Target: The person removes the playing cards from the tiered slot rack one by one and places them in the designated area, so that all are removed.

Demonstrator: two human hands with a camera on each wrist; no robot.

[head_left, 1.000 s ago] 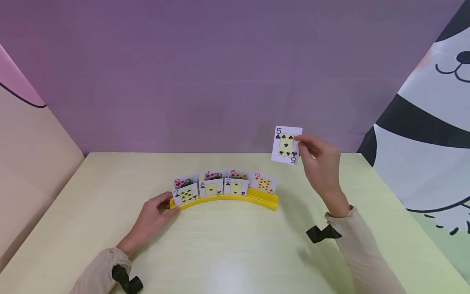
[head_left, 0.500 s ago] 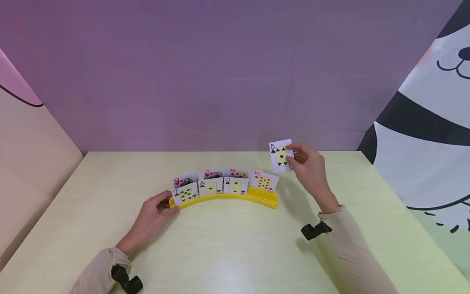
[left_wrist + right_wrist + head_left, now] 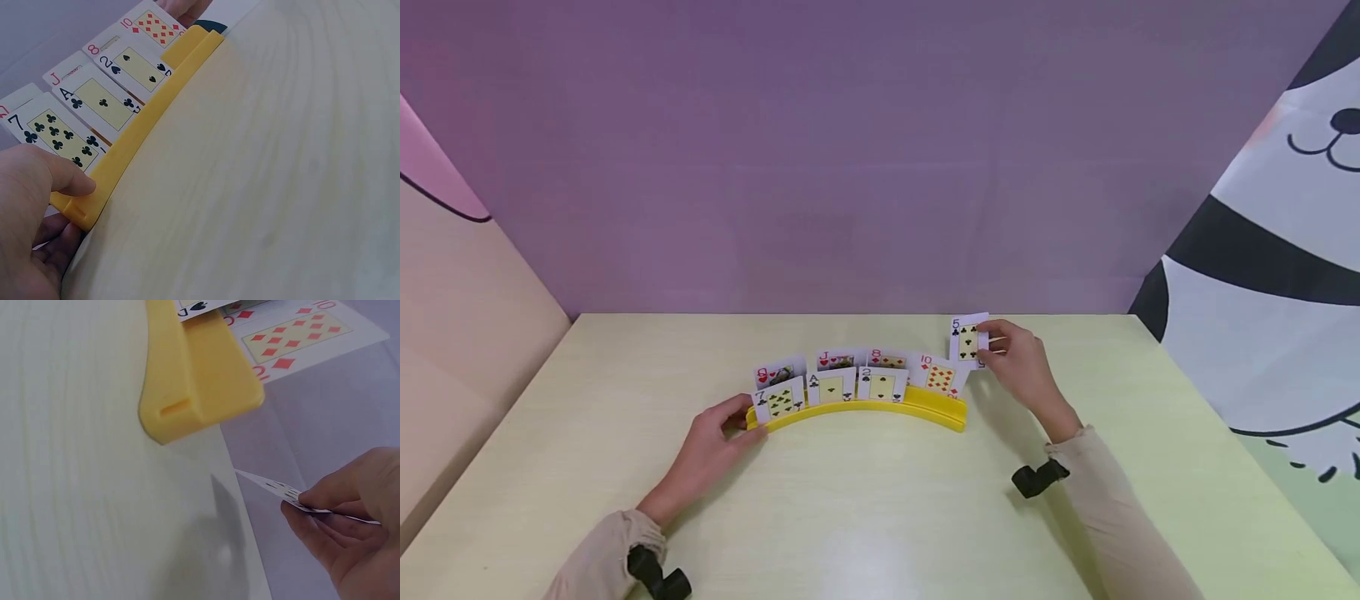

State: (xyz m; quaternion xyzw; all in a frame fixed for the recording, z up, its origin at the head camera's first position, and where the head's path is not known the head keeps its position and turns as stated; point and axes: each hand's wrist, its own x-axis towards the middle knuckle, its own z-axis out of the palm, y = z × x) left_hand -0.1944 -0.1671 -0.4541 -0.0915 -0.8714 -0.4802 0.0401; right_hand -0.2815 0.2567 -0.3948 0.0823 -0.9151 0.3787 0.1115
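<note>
A curved yellow card holder (image 3: 850, 406) stands on the table, with playing cards upright in two rows. Its front row has the seven of clubs (image 3: 778, 400), ace of clubs (image 3: 831, 387) and two of spades (image 3: 882, 385). Behind them are a queen, a jack and an eight, plus the ten of diamonds (image 3: 938, 375) at the right. My left hand (image 3: 709, 446) grips the holder's left end, thumb on the front wall in the left wrist view. My right hand (image 3: 1022, 367) pinches the five of clubs (image 3: 966, 340) by its right edge, beyond the holder's right end.
The pale wooden table (image 3: 850, 517) ends at a purple backdrop (image 3: 850, 167). A panda-patterned panel (image 3: 1285, 292) rises along the right and a pale panel (image 3: 467, 317) along the left. Both sleeves carry small black wrist cameras.
My right hand has brought the five of clubs down and slightly left, closer to the holder's right end. My left hand has stayed on the holder.
</note>
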